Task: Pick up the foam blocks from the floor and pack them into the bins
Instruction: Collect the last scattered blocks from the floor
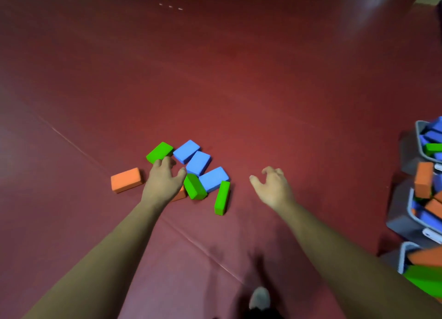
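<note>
Head view | dark red floor, seam lines | left hand, right hand open, empty

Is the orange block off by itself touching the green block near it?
Apart. The head view shows bare floor between the lone orange block and the green block.

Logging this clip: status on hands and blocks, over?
Left hand open over floor blocks; right hand open, empty. Eight blocks left on floor. Bins at right part-filled. Nothing in the way.
</note>
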